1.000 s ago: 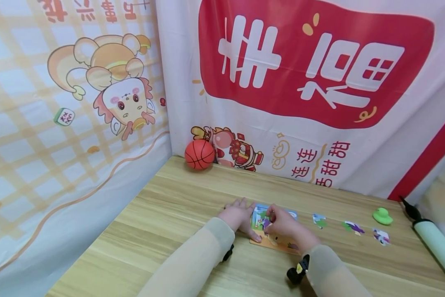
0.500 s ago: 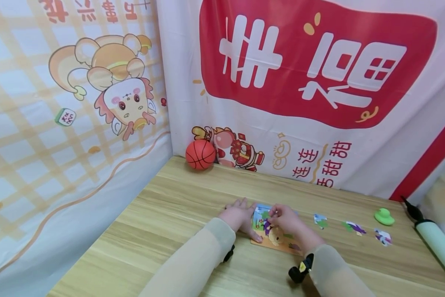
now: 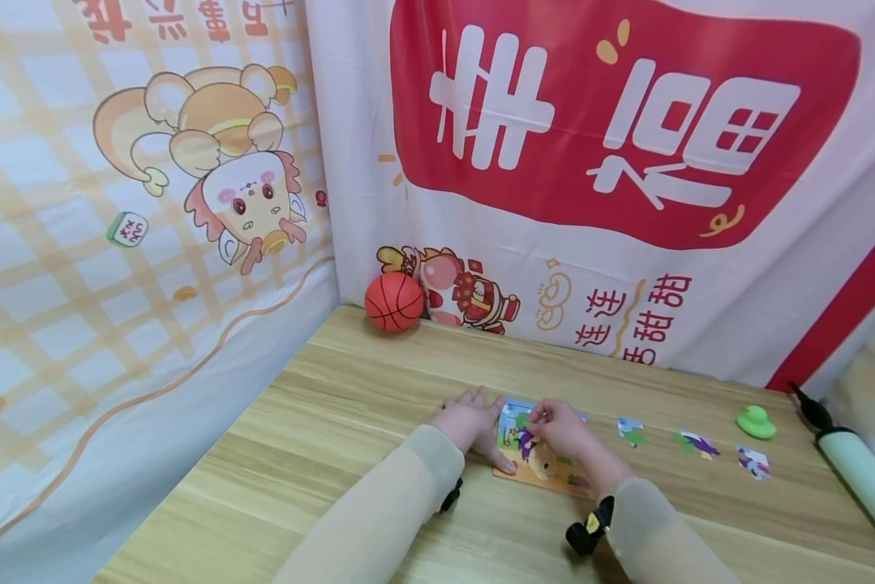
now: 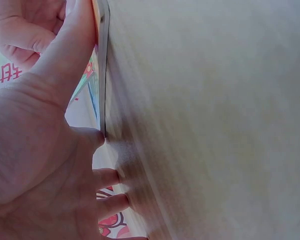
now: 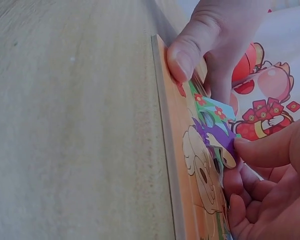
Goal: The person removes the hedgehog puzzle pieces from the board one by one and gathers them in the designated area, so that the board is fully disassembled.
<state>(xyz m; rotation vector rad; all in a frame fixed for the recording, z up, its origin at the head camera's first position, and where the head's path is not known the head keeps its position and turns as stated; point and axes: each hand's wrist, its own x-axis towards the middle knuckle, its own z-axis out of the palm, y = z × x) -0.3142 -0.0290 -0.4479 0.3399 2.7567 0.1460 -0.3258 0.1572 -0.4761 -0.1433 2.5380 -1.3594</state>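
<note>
A jigsaw board (image 3: 554, 487) with an orange lower part and a bear picture lies on the wooden table. My left hand (image 3: 469, 426) rests at its left side, thumb (image 5: 182, 60) on the board's corner and the other fingers spread on the table. Over the board's middle, my right hand (image 3: 563, 430) pinches a purple jigsaw piece (image 5: 221, 137) between thumb and fingertips. That piece sits tilted, partly raised from the board; beside it a flowered piece (image 5: 217, 107) also stands up a little. The right hand hides the board's upper right part.
Three loose jigsaw pieces lie in a row to the right: a blue-green one (image 3: 631, 431), a purple one (image 3: 697, 444) and a white-purple one (image 3: 753, 462). Behind them sit a green toy duck (image 3: 756, 422) and a pale green pump (image 3: 860, 478). A red ball (image 3: 394, 302) stands at the back corner.
My right hand has moved slightly right, so more of the bear picture shows; it barely moves in the last half second. The left hand stays in place.
</note>
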